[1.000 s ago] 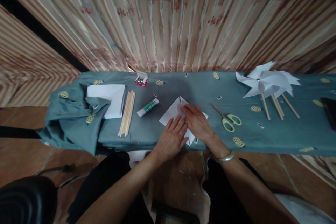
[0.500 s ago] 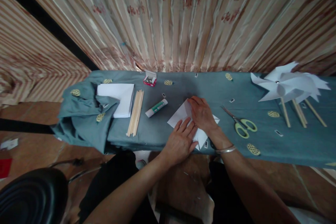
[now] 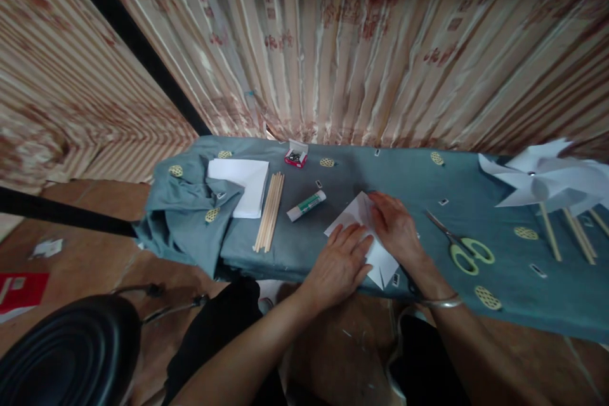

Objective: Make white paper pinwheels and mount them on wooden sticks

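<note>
A white square of paper (image 3: 345,214) with cut slits at its corners lies on the cloth near the table's front edge. Flat across its lower left part rests my left hand (image 3: 340,260), fingers spread and holding the sheet down. My right hand (image 3: 394,228), with a silver bangle at the wrist, is at the paper's upper right edge. Its fingers are closed together on that edge, and the thumb is partly hidden. Left of the paper lies a glue stick (image 3: 306,205). Green-handled scissors (image 3: 460,244) lie right of my right hand, blades slightly apart.
Wooden sticks (image 3: 269,212) lie beside a stack of white paper (image 3: 254,185) at the left. A small red box of metal pins (image 3: 295,155) stands open behind. Paper pinwheels on sticks (image 3: 537,177) lie far right. A black stool (image 3: 71,349) is at lower left.
The view has turned left, so everything sits further right in it. My right hand has shifted slightly along the paper's right edge; my left hand stays flat on the sheet.
</note>
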`<state>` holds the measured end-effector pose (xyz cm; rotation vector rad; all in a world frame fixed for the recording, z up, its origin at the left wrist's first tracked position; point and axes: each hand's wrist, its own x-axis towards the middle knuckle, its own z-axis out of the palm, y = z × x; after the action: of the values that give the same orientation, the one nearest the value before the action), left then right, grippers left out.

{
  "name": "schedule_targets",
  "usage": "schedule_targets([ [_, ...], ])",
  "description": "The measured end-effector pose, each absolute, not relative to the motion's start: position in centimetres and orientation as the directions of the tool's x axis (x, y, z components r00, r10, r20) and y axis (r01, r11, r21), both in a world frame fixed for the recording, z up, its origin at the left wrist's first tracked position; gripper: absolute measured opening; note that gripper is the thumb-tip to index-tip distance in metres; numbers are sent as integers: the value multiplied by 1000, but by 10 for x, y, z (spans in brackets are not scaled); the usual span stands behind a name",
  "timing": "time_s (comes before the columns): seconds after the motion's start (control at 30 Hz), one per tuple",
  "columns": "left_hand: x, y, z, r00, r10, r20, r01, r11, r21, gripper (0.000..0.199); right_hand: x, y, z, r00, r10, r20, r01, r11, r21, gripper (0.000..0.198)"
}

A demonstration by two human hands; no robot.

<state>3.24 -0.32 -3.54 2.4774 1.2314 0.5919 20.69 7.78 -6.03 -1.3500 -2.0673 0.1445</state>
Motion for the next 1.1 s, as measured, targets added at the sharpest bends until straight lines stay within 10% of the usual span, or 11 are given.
schedule_targets([
  [1.1, -12, 9, -14, 413, 870, 269, 663, -489, 566, 30, 207, 35, -21, -216, 897, 384, 804, 387, -452, 30],
])
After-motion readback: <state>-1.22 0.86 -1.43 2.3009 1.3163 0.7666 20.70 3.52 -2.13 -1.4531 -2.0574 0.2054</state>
